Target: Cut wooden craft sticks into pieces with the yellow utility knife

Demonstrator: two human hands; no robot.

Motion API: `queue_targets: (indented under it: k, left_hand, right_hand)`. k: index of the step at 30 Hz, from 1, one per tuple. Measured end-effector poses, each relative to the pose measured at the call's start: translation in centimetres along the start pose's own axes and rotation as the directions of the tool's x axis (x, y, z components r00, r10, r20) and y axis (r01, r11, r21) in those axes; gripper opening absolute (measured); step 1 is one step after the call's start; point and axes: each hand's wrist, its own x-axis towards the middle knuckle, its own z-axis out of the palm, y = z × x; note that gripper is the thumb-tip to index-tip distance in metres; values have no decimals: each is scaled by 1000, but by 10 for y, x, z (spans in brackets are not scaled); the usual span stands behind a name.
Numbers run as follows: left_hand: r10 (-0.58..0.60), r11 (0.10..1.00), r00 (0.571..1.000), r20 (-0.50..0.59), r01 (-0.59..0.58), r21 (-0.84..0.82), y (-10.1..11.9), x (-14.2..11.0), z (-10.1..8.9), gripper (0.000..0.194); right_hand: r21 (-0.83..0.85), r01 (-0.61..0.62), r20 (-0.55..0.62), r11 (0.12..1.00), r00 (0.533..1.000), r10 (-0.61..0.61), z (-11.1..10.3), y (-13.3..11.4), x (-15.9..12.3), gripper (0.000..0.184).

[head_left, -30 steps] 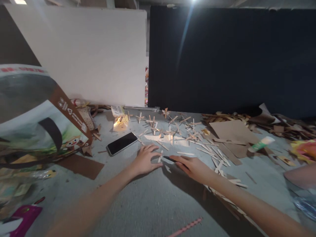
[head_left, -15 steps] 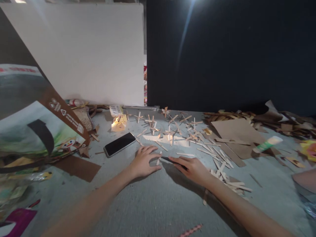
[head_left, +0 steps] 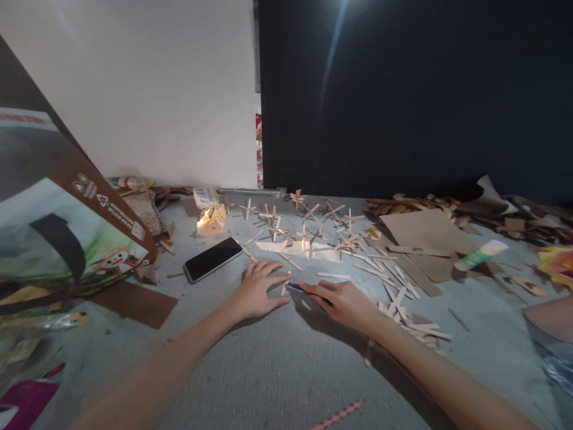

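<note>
My left hand (head_left: 257, 292) rests on the grey table, its forefinger and thumb holding the two ends of a short wooden craft stick (head_left: 283, 288). My right hand (head_left: 342, 303) grips a slim dark craft knife (head_left: 294, 287), most of its handle hidden in the fingers. The knife's tip meets the stick between my left finger and thumb. Just below the knife is a small pale fleck (head_left: 305, 304). Beyond my hands lie several crossed craft sticks (head_left: 312, 212), and loose sticks (head_left: 398, 298) are heaped beside my right forearm.
A phone (head_left: 213, 259) lies left of my left hand. Brown cardboard (head_left: 418, 236) and a glue stick (head_left: 482, 255) are at the right. A printed box (head_left: 80, 233) stands at the left, and white (head_left: 147, 95) and black (head_left: 403, 95) panels rise behind. Another person's arm (head_left: 548, 321) shows at right.
The view has shifted slightly, so everything sits a little further left and up. The knife stays at the stick with its blade showing lighter, and a pale fleck now shows below it.
</note>
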Motion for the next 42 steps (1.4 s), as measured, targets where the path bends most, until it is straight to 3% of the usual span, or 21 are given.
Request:
queue_targets:
  k: [6, 16, 22, 27, 32, 42]
  left_hand:
    - [7, 1000, 1000, -2, -7, -24, -1, 0, -1, 54]
    - [30, 999, 999, -15, -31, -28, -4, 1, 2, 54]
    - [30, 997, 999, -21, -32, -63, -4, 2, 0, 52]
    - [39, 997, 999, -30, -41, -65, -6, 2, 2, 52]
    - [46, 998, 998, -48, -48, -50, -7, 2, 4, 51]
    - [41, 998, 998, -42, -43, -36, -4, 2, 2, 52]
  right_hand:
    - [-15, 1, 59, 1000, 998, 0, 1, 0, 0, 42]
    - [-73, -68, 268, 995, 959, 86, -9, -11, 6, 45]
    - [-124, -173, 364, 977, 908, 207, -16, -23, 14, 30]
    - [-125, -189, 439, 974, 870, 225, -27, -27, 24, 24]
    - [-136, -150, 461, 979, 865, 197, -36, -27, 34, 21]
    - [-230, -174, 497, 957, 825, 269, -39, -32, 48, 41]
